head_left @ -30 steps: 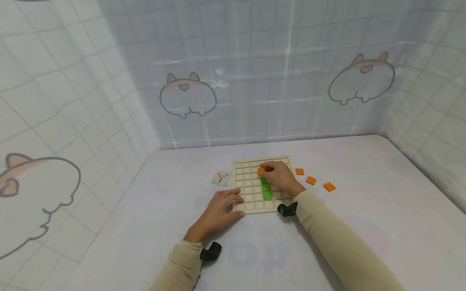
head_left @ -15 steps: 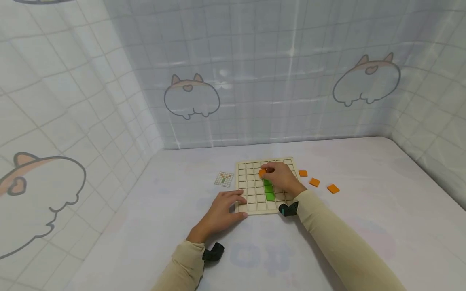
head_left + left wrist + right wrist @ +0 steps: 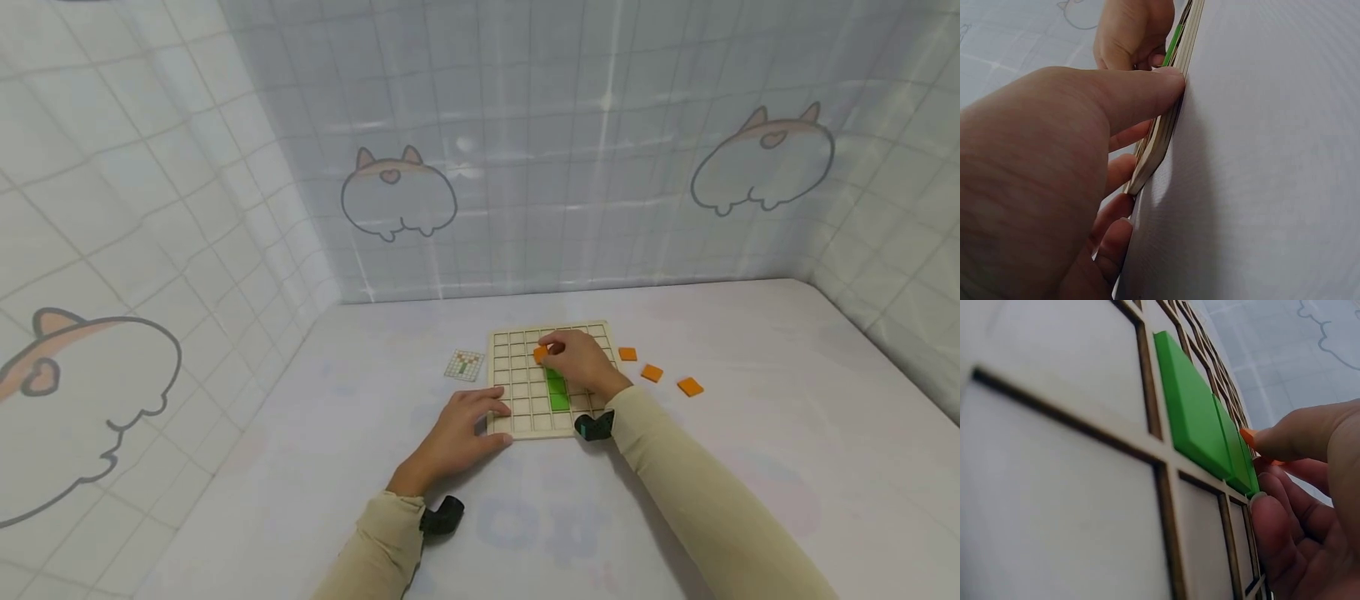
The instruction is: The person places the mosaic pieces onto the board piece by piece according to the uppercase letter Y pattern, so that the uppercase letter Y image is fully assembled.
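A pale wooden grid board lies on the table, with a column of green square tiles set in its cells. My right hand pinches an orange square tile between thumb and fingers, right at the far end of the green column. In the right wrist view only a corner of that orange tile shows past the fingers. My left hand rests at the board's near left corner. Its thumb lies straight against the front edge, and the other fingers are spread along the left side.
To the left of the board lies a small pattern card with an orange and green design. Three loose orange tiles lie spread out to its right. A tile-patterned curtain encloses the table at the back and sides.
The head view has shifted slightly, moving the whole scene a little to the right. My right hand still pinches the orange tile at nearly the same spot; my left hand stays on the corner.
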`<state>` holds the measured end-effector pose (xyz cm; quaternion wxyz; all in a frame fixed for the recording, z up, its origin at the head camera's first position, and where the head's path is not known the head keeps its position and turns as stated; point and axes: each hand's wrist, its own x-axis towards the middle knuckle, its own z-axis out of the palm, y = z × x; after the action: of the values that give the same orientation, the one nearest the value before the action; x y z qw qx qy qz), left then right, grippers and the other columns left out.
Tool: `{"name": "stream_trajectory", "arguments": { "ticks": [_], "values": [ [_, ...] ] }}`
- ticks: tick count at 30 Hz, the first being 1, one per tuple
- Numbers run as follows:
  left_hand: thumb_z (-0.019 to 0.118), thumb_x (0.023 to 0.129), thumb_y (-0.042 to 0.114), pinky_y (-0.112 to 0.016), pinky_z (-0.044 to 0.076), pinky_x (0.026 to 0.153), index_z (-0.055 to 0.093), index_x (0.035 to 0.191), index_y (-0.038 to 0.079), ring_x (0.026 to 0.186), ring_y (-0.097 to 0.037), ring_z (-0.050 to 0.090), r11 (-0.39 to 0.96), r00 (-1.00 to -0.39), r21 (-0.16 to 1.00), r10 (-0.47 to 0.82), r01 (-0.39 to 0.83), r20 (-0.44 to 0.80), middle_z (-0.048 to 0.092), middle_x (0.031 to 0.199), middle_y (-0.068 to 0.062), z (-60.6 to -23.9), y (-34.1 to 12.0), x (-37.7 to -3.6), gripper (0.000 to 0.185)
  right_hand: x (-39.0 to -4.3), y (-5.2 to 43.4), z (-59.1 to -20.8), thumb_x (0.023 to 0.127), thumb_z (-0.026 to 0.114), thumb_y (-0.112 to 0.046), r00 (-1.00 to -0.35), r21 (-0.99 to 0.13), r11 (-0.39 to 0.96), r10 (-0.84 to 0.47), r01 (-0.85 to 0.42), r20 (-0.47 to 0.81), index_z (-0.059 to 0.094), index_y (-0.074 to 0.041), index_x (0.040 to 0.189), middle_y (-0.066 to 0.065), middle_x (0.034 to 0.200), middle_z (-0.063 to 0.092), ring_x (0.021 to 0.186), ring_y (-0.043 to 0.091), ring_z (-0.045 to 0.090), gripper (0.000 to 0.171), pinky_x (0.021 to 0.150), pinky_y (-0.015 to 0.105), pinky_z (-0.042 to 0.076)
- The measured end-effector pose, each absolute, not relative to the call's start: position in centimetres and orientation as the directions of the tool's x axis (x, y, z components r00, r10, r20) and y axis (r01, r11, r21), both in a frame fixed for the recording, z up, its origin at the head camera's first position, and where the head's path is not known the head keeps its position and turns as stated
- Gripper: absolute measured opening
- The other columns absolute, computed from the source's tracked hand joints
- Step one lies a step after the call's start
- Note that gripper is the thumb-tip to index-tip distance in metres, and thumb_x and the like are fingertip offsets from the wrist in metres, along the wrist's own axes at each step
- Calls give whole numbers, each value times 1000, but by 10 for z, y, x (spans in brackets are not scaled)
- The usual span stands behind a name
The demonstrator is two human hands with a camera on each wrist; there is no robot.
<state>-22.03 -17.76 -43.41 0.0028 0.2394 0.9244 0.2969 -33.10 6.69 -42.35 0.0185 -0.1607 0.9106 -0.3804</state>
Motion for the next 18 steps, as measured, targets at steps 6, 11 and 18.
{"name": "stream_trajectory", "arguments": {
  "ticks": [6, 11, 18],
  "values": [
    [76, 90, 33, -52, 35, 107, 69, 119, 19, 133, -31, 40, 707, -882, 547, 450, 449, 141, 48, 152, -2, -434, -178, -220, 33, -330, 66, -423, 94, 67, -23, -947, -680, 680, -316, -273, 64, 66, -10, 133, 9, 114, 69, 102, 25, 62, 41, 91, 44, 50],
    [76, 89, 32, -53, 34, 107, 69, 119, 19, 134, -32, 40, 707, -883, 547, 448, 448, 144, 48, 152, -3, -435, -178, -220, 33, -330, 67, -424, 92, 67, -20, -947, -705, 658, -315, -265, 62, 65, -8, 130, 8, 109, 67, 97, 23, 61, 40, 87, 42, 50],
    [76, 89, 32, -50, 33, 109, 69, 119, 21, 135, -29, 39, 708, -886, 552, 441, 441, 144, 47, 153, 1, -435, -178, -220, 33, -331, 67, -424, 93, 67, -22, -950, -685, 678, -302, -268, 73, 67, -9, 125, 6, 108, 67, 96, 23, 60, 34, 87, 42, 49]
  ]
}}
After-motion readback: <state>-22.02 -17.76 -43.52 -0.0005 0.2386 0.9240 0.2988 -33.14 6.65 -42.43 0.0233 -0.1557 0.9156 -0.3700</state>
